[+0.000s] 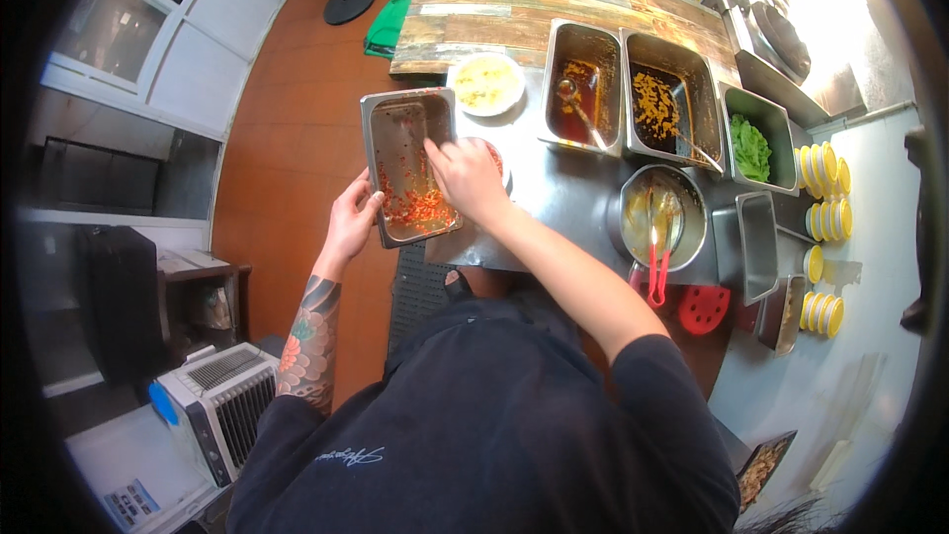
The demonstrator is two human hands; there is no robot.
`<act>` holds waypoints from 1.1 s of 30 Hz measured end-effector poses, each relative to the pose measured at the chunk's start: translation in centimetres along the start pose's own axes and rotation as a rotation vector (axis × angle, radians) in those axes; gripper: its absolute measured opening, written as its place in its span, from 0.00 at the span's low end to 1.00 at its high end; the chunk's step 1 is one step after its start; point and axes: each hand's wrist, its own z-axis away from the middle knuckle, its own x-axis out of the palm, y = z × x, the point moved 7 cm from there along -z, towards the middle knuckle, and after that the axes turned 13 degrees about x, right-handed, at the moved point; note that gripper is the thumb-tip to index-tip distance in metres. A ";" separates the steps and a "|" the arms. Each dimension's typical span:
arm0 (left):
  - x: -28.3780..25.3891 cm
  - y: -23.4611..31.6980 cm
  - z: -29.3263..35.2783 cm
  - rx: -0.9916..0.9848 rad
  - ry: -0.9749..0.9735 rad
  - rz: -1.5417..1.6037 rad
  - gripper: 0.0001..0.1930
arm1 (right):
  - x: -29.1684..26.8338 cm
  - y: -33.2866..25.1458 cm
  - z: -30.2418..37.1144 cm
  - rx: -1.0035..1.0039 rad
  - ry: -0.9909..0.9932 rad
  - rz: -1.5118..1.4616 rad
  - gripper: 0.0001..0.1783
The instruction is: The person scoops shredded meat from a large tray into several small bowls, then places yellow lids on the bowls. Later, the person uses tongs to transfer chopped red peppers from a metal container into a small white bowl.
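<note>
A deep steel pan is held tilted off the table's left edge. My left hand grips its left side, thumb over the rim. Chopped red chilli lies mostly at the near end of the pan, with bits stuck to its walls. My right hand reaches over the pan's right rim, its forefinger stretched out inside; the other fingers are partly hidden. Just behind that hand shows part of a round dish with red contents. Beyond the pan stands a white bowl of pale yellow food.
Steel pans of reddish sauce and dark sauce, each with a ladle, and one of green leaves stand to the right. Nearer is a round pot with red-handled utensils. Yellow-rimmed containers line the right side.
</note>
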 end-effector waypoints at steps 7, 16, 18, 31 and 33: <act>0.1 0.3 -1.1 0.122 0.019 -0.118 0.09 | 0.4 -0.9 5.1 0.030 -0.380 0.175 0.17; 1.0 0.6 -1.0 0.076 0.042 -0.055 0.12 | 1.2 1.5 -1.6 0.087 -0.028 0.200 0.18; 0.7 0.7 -1.3 0.093 0.045 -0.161 0.12 | 1.3 0.8 1.6 0.000 -0.186 0.203 0.19; 1.3 0.3 -2.4 0.143 0.040 -0.145 0.11 | 1.2 1.4 1.9 0.065 -0.222 0.161 0.20; 1.2 0.5 -2.6 0.158 0.058 -0.191 0.11 | 1.2 1.9 3.8 0.091 -0.398 0.190 0.21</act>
